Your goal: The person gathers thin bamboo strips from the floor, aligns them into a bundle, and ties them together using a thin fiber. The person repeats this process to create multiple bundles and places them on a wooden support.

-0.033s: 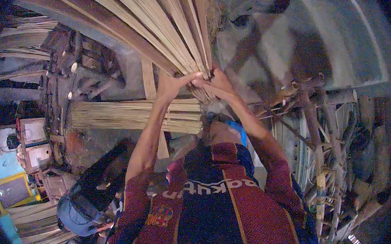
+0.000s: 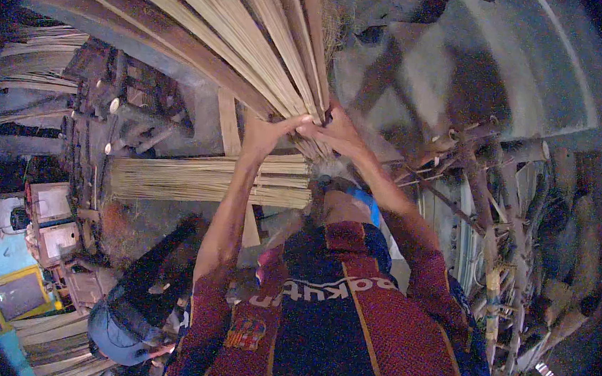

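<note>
A large bundle of long, thin tan strips (image 2: 245, 47), fanned out toward the top, is gripped near its lower end by both my hands. My left hand (image 2: 272, 129) wraps the bundle from the left, its thumb laid across the front. From the right, my right hand (image 2: 336, 130) closes round it, with the thumbs meeting in the middle. Short strip ends poke out below my palms. Under my left forearm lies a second bundle of pale strips (image 2: 180, 177), crosswise on a flat wooden slat (image 2: 229, 121). My fingers behind the held bundle are hidden.
A person in a cap (image 2: 124, 326) is at the lower left. Stacked strips (image 2: 40, 58) and a log frame (image 2: 113, 121) stand at the left. Rough wooden poles (image 2: 487, 190) rise at the right, beside a large grey sheet (image 2: 526, 71). A yellow-framed panel (image 2: 23, 293) is at far left.
The held bundle and both hands have barely shifted. The view has moved very slightly; nothing was let go or newly taken.
</note>
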Demonstrator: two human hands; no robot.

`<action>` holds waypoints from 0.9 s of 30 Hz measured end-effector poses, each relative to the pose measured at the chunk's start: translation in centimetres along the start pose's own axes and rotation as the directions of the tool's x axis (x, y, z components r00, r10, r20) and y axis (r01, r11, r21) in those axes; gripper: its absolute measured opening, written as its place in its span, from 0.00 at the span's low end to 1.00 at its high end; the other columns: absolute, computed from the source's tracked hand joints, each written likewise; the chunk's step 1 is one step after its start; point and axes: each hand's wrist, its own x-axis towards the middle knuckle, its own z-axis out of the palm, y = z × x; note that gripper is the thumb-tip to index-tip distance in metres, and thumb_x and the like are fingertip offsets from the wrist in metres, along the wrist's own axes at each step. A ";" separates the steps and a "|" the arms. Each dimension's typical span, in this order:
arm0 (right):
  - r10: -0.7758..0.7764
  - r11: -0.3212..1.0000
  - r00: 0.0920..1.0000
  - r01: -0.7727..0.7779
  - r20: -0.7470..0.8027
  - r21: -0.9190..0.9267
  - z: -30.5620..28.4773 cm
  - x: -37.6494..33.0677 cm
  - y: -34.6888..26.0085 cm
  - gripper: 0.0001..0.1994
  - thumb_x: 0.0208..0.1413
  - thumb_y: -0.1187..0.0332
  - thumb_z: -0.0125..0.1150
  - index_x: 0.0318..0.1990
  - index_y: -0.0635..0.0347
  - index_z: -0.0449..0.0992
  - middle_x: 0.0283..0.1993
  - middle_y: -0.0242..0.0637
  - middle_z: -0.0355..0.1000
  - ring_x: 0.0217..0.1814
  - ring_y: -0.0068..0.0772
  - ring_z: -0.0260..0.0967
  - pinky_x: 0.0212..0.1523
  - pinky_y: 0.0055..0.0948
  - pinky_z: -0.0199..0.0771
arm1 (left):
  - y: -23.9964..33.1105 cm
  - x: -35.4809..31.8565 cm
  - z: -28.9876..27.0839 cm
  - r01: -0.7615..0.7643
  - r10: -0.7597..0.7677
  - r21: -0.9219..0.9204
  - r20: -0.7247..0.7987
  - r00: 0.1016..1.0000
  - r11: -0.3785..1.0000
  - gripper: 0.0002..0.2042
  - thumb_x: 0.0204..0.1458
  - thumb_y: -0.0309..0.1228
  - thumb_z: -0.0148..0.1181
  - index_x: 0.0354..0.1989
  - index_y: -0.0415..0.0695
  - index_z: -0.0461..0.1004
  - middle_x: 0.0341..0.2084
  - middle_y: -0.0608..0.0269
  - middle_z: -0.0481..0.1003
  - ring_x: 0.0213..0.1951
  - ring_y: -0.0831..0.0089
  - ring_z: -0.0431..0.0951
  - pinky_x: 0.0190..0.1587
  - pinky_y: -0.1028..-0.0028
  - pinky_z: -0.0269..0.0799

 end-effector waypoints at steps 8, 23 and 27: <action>0.136 0.983 0.988 -0.143 -0.066 -0.114 0.8 0.6 -2.8 0.31 0.39 0.66 0.79 0.53 0.64 0.73 0.45 0.35 0.76 0.46 0.28 0.72 0.50 0.31 0.74 | 3.9 1.8 -1.3 -0.003 0.008 -0.172 0.027 1.000 0.985 0.32 0.33 0.30 0.79 0.49 0.35 0.72 0.40 0.57 0.78 0.43 0.68 0.79 0.47 0.69 0.76; 0.011 0.995 0.875 -0.060 -0.485 -0.086 5.9 -5.7 1.9 0.39 0.34 0.57 0.80 0.55 0.65 0.70 0.53 0.48 0.73 0.55 0.41 0.71 0.57 0.38 0.70 | 4.9 -1.7 -0.4 -0.114 0.129 -0.073 0.267 0.955 0.991 0.35 0.29 0.38 0.82 0.48 0.35 0.74 0.42 0.52 0.79 0.44 0.64 0.80 0.50 0.67 0.74; 0.034 0.993 0.855 -0.087 -0.517 -0.079 7.8 -6.9 1.0 0.36 0.35 0.56 0.79 0.53 0.63 0.72 0.50 0.46 0.75 0.51 0.41 0.73 0.55 0.38 0.72 | 4.6 -2.9 -1.8 -0.098 0.129 -0.114 0.305 0.944 0.989 0.36 0.29 0.39 0.82 0.48 0.35 0.74 0.42 0.53 0.79 0.44 0.65 0.80 0.50 0.66 0.74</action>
